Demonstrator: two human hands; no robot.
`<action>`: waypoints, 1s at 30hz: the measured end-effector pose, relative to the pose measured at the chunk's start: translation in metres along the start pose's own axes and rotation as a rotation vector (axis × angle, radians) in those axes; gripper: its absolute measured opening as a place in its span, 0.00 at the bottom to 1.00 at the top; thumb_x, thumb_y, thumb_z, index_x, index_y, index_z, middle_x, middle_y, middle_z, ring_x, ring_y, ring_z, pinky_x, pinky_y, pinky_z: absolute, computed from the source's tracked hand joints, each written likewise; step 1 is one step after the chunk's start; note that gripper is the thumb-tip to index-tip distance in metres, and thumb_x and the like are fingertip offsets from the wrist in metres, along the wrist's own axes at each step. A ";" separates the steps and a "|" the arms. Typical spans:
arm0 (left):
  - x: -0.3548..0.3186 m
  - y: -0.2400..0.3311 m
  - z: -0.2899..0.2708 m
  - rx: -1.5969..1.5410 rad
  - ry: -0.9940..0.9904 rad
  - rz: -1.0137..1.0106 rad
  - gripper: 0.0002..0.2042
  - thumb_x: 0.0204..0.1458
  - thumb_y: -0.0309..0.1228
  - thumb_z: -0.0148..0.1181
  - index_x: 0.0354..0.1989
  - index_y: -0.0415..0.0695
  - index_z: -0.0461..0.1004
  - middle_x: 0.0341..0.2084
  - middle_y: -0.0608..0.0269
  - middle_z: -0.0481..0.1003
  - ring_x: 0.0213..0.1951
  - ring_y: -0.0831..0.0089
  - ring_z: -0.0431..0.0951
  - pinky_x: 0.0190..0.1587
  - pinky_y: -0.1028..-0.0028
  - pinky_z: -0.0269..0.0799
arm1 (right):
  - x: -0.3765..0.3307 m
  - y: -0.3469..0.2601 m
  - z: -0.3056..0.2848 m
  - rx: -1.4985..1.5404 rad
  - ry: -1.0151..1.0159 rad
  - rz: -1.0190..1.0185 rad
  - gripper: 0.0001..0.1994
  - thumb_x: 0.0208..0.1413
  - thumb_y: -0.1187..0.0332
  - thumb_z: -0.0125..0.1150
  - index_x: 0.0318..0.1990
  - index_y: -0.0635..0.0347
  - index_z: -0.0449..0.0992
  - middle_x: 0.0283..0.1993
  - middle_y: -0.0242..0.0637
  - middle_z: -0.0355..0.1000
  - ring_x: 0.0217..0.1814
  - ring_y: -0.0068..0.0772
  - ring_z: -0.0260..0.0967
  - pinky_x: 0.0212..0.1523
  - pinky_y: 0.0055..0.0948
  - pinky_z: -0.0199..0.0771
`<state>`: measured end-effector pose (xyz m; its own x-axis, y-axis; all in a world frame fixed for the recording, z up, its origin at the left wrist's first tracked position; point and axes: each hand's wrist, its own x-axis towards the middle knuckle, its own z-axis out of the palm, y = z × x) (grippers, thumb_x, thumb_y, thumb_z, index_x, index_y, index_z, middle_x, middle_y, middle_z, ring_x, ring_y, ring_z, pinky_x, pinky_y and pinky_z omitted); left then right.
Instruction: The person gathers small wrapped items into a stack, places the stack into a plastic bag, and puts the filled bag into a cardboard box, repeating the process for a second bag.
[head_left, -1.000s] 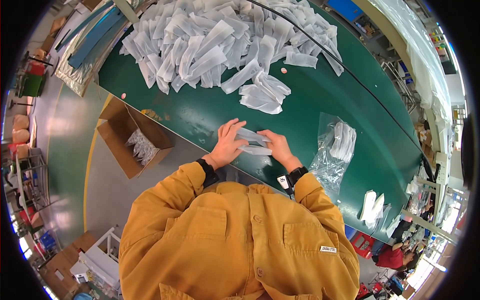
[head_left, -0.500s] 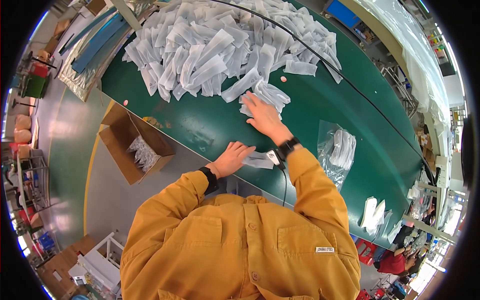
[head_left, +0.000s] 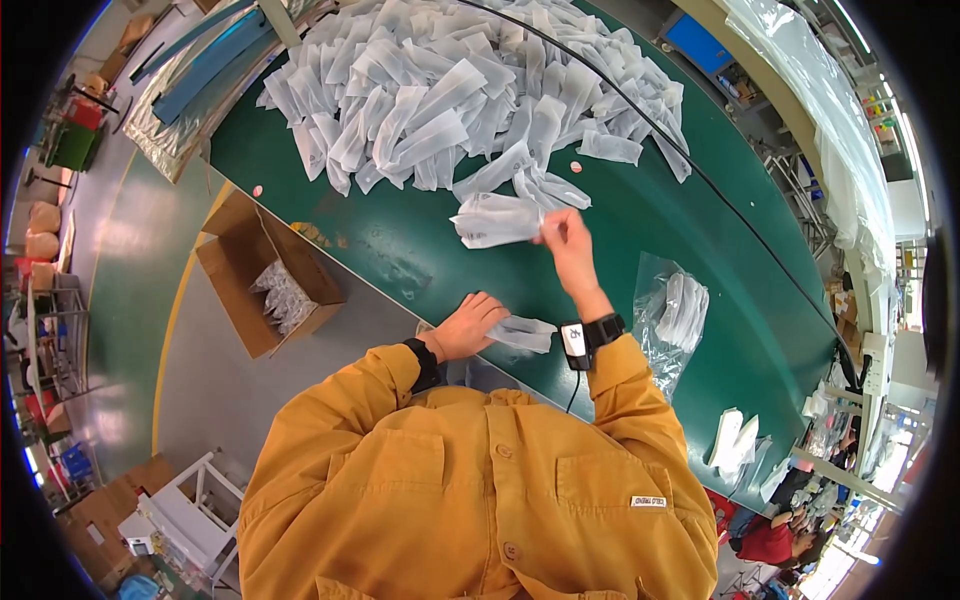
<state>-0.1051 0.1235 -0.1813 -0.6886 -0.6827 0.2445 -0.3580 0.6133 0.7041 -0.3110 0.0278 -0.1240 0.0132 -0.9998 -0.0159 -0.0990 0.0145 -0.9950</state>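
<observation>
My right hand (head_left: 572,255) pinches the right end of a frosted plastic packet (head_left: 492,222), which stretches leftward over the green table. Dark marks show on that packet; its contents are hard to make out. Close to the table's near edge, my left hand (head_left: 468,325) has its fingers together on another frosted packet (head_left: 525,334), whose free end points right. Beyond the right hand, a large heap of similar packets (head_left: 430,100) covers the far part of the table. A few loose packets (head_left: 552,188) lie between the heap and the right hand.
A clear bag of packets (head_left: 682,312) lies on the green table (head_left: 380,235) to the right, with white packets (head_left: 735,440) farther along. A black cable (head_left: 690,155) crosses above the table. An open cardboard box (head_left: 235,300) with clear bags inside stands at the left.
My right hand went from lying flat over loose packets to pinching one by its end, and has come slightly nearer. The left hand stays at its packet.
</observation>
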 end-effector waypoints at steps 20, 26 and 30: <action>0.011 0.022 -0.021 0.146 0.119 -0.067 0.20 0.34 0.28 0.69 0.40 0.47 0.76 0.59 0.53 0.60 0.65 0.47 0.53 0.64 0.47 0.48 | -0.070 0.036 -0.013 -0.749 -0.226 -0.150 0.16 0.47 0.80 0.60 0.45 0.59 0.68 0.42 0.43 0.67 0.44 0.54 0.70 0.40 0.44 0.73; 0.020 0.020 -0.035 0.189 0.137 -0.087 0.21 0.34 0.28 0.69 0.42 0.46 0.75 0.60 0.51 0.59 0.66 0.46 0.52 0.65 0.49 0.49 | -0.082 0.043 -0.023 -0.792 -0.355 -0.172 0.18 0.45 0.79 0.60 0.47 0.59 0.68 0.43 0.45 0.66 0.45 0.54 0.69 0.42 0.44 0.73; 0.011 -0.007 -0.021 0.125 0.065 0.046 0.23 0.35 0.28 0.69 0.44 0.46 0.73 0.58 0.51 0.60 0.64 0.46 0.56 0.63 0.52 0.54 | -0.077 0.033 -0.020 -0.870 -0.427 -0.316 0.18 0.45 0.78 0.61 0.46 0.60 0.67 0.44 0.45 0.66 0.44 0.54 0.70 0.41 0.44 0.73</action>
<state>-0.0966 0.1033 -0.1699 -0.6649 -0.6748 0.3202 -0.4057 0.6862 0.6038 -0.3354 0.1050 -0.1536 0.5012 -0.8648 0.0318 -0.7165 -0.4353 -0.5452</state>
